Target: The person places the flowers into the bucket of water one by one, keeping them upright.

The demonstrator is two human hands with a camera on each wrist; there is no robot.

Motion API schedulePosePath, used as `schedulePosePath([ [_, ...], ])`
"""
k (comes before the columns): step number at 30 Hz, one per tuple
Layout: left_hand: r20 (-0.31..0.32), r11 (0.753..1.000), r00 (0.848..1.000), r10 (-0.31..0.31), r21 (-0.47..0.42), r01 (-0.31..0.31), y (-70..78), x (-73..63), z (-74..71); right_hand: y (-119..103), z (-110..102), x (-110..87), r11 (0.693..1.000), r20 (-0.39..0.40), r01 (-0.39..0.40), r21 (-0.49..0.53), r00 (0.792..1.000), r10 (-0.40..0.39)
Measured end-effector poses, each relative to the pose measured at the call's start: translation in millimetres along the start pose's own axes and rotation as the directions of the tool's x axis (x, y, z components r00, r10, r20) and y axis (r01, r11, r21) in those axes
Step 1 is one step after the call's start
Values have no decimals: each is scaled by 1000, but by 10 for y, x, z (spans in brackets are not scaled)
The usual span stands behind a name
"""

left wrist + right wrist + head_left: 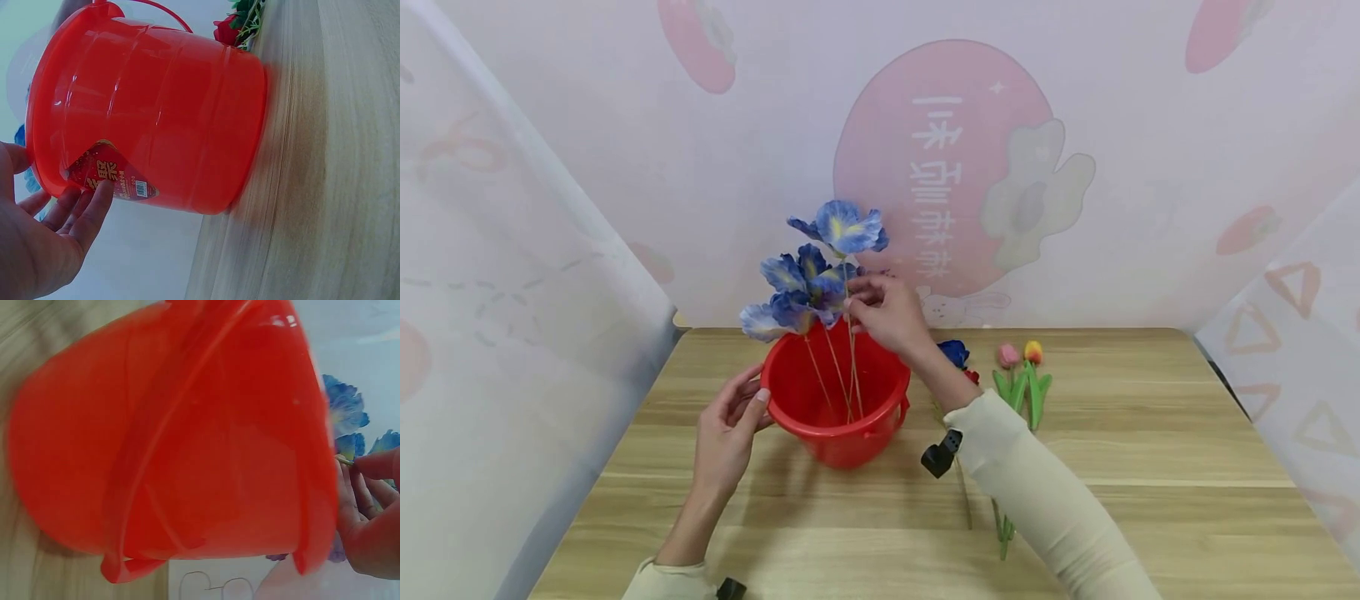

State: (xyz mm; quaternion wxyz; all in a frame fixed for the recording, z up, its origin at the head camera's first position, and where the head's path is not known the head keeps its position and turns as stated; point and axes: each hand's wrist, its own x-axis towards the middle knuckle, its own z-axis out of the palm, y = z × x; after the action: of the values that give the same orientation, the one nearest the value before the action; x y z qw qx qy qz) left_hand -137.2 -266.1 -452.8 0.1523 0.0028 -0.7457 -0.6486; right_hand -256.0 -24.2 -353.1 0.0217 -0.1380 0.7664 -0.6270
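Observation:
A red plastic bucket (850, 450) stands upright on the table, its mouth upward. My left hand (727, 433) holds its left rim, the thumb at the rim and the fingers against the outer wall by a dark red label (112, 172). Several blue irises with yellow centres stand in the bucket; the tallest iris (848, 229) rises above the others (808, 292). My right hand (891, 312) pinches the tallest iris's thin stem below its bloom, above the bucket's far rim. In the right wrist view the bucket hides most of the stems.
Right of the bucket lie a pink tulip (1008, 357) and a red-yellow tulip (1033, 352) with green leaves. A dark blue flower (955, 353) and a red rose (228, 30) lie nearer the bucket, partly behind my right forearm. A printed backdrop (760, 150) rises behind the wooden table (1150, 450).

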Motion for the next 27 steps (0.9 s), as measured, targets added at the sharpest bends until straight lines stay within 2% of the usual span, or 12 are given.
schedulePosePath([
  [7, 1, 1000, 1000, -4, 0, 4, 9, -3, 3, 115, 27, 8, 997, 47, -74, -27, 996, 75],
  [12, 0, 1000, 1000, -1, 6, 1, 12, 2, 7, 160, 45, 14, 996, 62, -78, -51, 995, 82],
  [21, -6, 1000, 1000, 5, -18, -5, 17, -9, 13, 119, 42, -49, 987, 93, -124, -107, 987, 134],
  [27, -6, 1000, 1000, 3, -18, -3, 14, -4, 12, 54, -41, -132, 975, 96, -163, -151, 979, 178],
])
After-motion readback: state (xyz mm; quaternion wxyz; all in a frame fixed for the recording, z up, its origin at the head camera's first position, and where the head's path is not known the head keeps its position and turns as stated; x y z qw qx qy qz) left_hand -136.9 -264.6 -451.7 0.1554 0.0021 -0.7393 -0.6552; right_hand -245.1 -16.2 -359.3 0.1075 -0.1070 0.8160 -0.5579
